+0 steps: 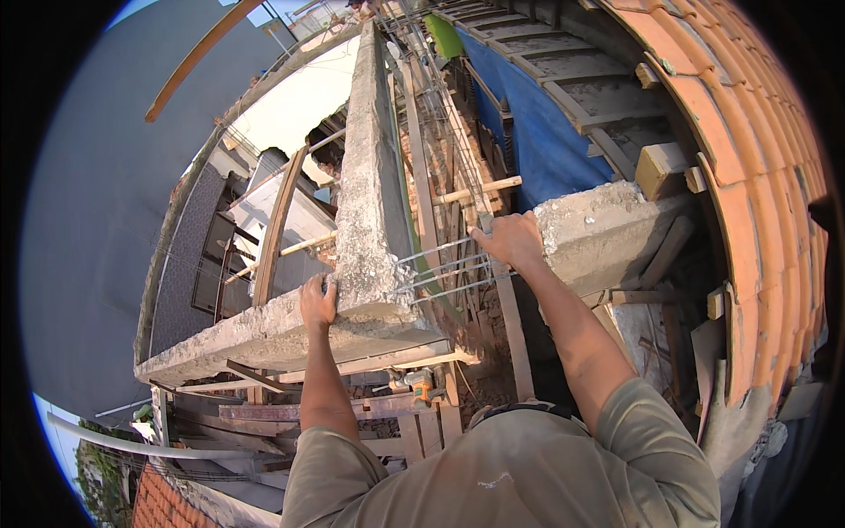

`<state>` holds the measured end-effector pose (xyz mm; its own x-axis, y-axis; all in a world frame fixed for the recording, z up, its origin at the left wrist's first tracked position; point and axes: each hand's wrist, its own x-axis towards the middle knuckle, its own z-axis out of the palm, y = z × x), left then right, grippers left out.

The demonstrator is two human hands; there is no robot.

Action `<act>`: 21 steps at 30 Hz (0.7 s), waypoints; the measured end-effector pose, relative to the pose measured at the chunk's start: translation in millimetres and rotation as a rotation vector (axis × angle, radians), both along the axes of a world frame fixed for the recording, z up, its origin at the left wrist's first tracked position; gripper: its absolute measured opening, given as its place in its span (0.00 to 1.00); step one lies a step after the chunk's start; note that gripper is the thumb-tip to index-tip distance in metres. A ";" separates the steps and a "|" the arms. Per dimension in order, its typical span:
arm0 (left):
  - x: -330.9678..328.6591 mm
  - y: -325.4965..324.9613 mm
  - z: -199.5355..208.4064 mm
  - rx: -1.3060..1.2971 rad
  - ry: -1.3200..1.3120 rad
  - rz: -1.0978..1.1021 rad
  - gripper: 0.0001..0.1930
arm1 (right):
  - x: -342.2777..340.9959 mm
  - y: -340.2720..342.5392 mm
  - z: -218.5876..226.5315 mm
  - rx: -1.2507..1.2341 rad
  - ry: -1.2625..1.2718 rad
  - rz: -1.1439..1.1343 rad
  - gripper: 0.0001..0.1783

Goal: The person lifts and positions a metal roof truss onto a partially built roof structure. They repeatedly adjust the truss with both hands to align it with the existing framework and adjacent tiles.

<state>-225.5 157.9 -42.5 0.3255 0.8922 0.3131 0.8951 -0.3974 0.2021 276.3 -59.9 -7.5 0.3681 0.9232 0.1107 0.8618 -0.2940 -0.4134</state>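
Observation:
My left hand [318, 301] is on the top edge of a rough concrete beam [246, 334], its fingers bent against the concrete. This beam joins another long concrete beam [361, 158] running away from me. Several bare steel reinforcing bars [444, 272] stick out of the broken joint and cross a gap to the right. My right hand [513, 239] is closed at the far end of the topmost bar, beside the broken end of a right-hand concrete beam [607, 231]. Its palm side and part of the grip are hidden.
An orange power tool [422, 385] lies below the beam, near my body. Wooden planks [282, 224] and bamboo poles [480, 191] cross the openings. A blue tarp [546, 123] hangs beyond the gap. Orange roof tiles [748, 132] curve along the right; a grey wall [97, 194] rises left.

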 end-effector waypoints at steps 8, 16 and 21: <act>4.5 -3.6 6.3 0.026 0.015 -0.010 0.34 | 0.3 -7.0 18.1 -0.132 -0.018 0.031 0.45; 8.8 -8.0 9.7 0.028 0.011 -0.001 0.34 | -2.3 -13.7 31.0 -0.178 -0.031 0.029 0.49; 7.1 -7.6 7.3 0.022 0.000 0.005 0.34 | -2.9 -14.1 31.0 -0.137 -0.015 0.022 0.48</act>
